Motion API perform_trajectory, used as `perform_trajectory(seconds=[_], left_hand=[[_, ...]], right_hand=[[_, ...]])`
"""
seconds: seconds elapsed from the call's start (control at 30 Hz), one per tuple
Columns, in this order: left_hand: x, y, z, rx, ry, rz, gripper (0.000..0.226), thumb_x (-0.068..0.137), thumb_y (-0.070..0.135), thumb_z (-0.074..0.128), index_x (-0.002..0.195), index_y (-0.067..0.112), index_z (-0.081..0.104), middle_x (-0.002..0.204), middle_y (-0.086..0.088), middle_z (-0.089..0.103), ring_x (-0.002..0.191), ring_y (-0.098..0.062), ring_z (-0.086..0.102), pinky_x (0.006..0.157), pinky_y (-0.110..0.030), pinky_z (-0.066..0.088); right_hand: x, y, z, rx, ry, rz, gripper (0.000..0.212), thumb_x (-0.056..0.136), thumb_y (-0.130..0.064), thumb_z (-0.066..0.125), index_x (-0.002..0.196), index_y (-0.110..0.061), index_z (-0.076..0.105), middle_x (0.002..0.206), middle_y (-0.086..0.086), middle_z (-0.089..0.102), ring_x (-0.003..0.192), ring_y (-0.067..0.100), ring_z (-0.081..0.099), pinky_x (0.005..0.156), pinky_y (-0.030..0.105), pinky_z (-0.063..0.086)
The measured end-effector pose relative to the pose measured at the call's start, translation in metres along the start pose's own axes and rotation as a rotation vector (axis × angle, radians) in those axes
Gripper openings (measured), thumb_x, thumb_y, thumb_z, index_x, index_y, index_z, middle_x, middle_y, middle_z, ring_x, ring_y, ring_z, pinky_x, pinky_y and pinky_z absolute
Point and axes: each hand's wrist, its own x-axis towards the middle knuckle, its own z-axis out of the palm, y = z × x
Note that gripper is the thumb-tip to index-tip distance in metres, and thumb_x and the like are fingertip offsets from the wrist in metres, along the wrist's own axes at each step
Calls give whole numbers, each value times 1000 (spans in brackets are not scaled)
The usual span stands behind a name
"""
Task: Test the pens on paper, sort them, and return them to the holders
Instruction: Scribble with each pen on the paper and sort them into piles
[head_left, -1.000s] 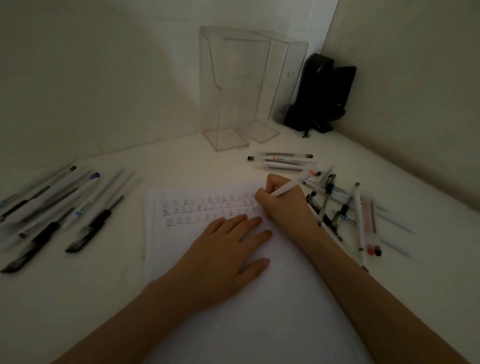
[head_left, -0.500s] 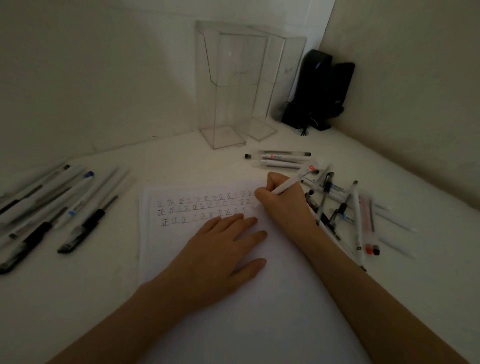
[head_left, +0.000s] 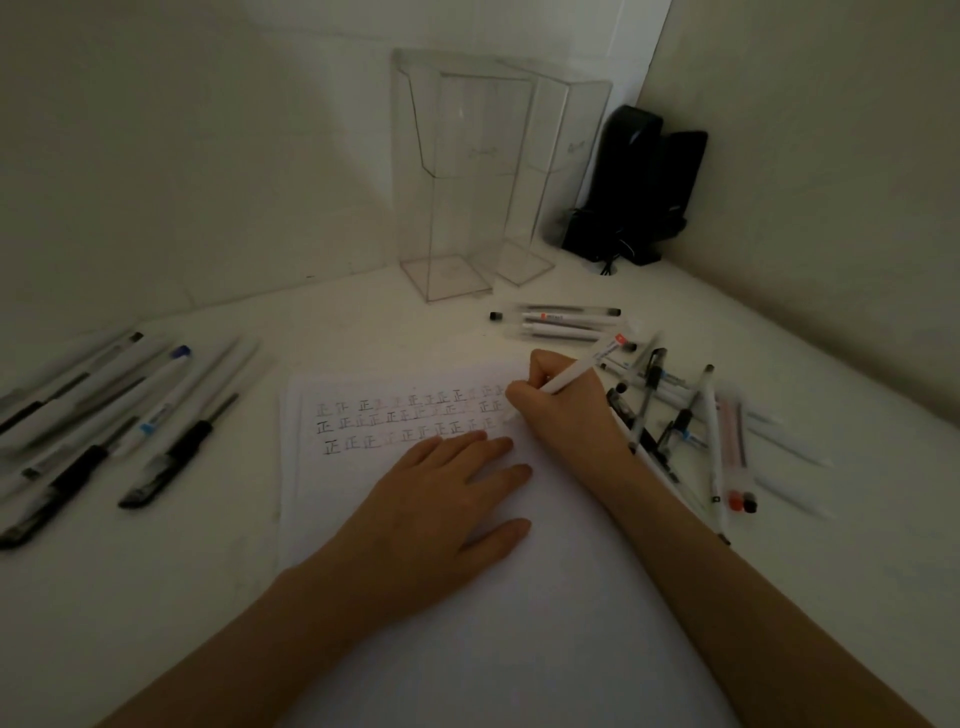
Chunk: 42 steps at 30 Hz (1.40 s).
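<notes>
The person's left hand (head_left: 441, 499) lies flat on the white sheet of paper (head_left: 519, 649), palm down with the fingers straight and slightly spread. The fingertips sit just below three rows of small handwritten marks. The right hand (head_left: 561, 415) rests on the paper's right edge at the end of those rows. Its fingers are curled round a slim white pen with a red-marked label (head_left: 582, 370), pinching it near the writing end. The barrel slants up and away to the right, and the tip is hidden behind the fingers, so I cannot tell whether it touches the sheet.

Just right of that wrist, a loose heap of black-capped and clear pens (head_left: 675, 421) lies criss-crossed on the white tabletop (head_left: 156, 597). Beyond the right hand is a small cluster of white and clear pens (head_left: 556, 319), lying side by side. Well off to the left, apart from both hands, is a fanned row of white and black-gripped pens (head_left: 104, 415). Two tall clear plastic holders (head_left: 457, 171) stand upright at the back, beside a black device (head_left: 639, 182) in the corner.
</notes>
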Motion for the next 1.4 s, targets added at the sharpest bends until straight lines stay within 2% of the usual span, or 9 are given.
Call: perform_trajectory(seconds=[0.27, 0.5, 0.6, 0.73, 0.87, 0.97, 1.07, 1.23, 1.4], left_hand=[[-1, 0, -1, -33, -2, 7, 56, 94, 55, 16, 123, 28, 56, 128, 1, 57, 117, -20, 55, 93, -35, 44], [1, -4, -6, -78, 57, -32, 37, 88, 44, 37, 110, 28, 62, 116, 8, 63, 102, -10, 61, 83, -22, 43], [1, -10, -7, -140, 53, -53, 35, 88, 39, 36, 105, 27, 64, 113, 8, 63, 98, -10, 60, 80, -21, 41], [2, -12, -14, -228, 81, -88, 48, 88, 46, 25, 108, 23, 63, 111, 7, 62, 98, -11, 58, 82, -18, 39], [2, -10, -20, -441, 207, -300, 15, 91, 42, 46, 102, 32, 50, 95, 16, 63, 84, -1, 57, 72, -11, 39], [4, -12, -29, -704, 148, -287, 38, 73, 55, 64, 104, 49, 42, 94, 26, 63, 91, 9, 57, 76, -5, 37], [5, -13, -30, -684, 19, -130, 63, 62, 68, 63, 116, 68, 33, 106, 30, 58, 108, 14, 47, 88, 0, 30], [6, -15, -18, -734, 96, -49, 45, 66, 55, 63, 108, 40, 61, 104, 24, 65, 108, 24, 42, 92, -1, 30], [4, -15, -17, -643, 157, 1, 34, 75, 47, 58, 95, 21, 70, 98, 9, 67, 106, 12, 49, 90, -1, 32]], right_hand=[[0, -1, 1, -23, 14, -10, 40, 78, 0, 56, 58, -19, 28, 52, -3, 25, 44, 4, 25, 45, 19, 22], [-7, -4, -3, 12, 40, -2, 30, 82, -36, 69, 67, -13, 57, 47, -2, 56, 43, 4, 51, 51, 18, 42], [-8, -3, -9, 67, -5, -26, 2, 84, -20, 69, 84, -18, 68, 73, -7, 67, 65, -2, 61, 65, 13, 48], [-8, -11, -19, 208, -74, 52, 55, 88, 13, 45, 132, -20, 47, 110, -5, 59, 95, -3, 58, 81, 12, 49], [-15, -20, -19, 473, -48, 96, 41, 93, -3, 51, 130, -21, 51, 113, 1, 63, 86, 11, 66, 77, 24, 54], [-17, -25, -14, 414, -43, 95, 45, 88, -5, 60, 128, -25, 50, 113, 6, 62, 72, 10, 66, 69, 20, 54], [-22, -33, -7, 557, -70, 166, 44, 86, -3, 62, 126, -20, 52, 110, 13, 64, 71, 18, 68, 65, 24, 56], [-29, -39, 2, 602, -130, 171, 43, 86, -1, 62, 127, -11, 54, 106, 15, 65, 64, 21, 68, 61, 30, 58], [-28, -37, 1, 548, -148, 98, 42, 86, -3, 62, 125, -15, 54, 105, 10, 65, 65, 20, 69, 63, 27, 57]])
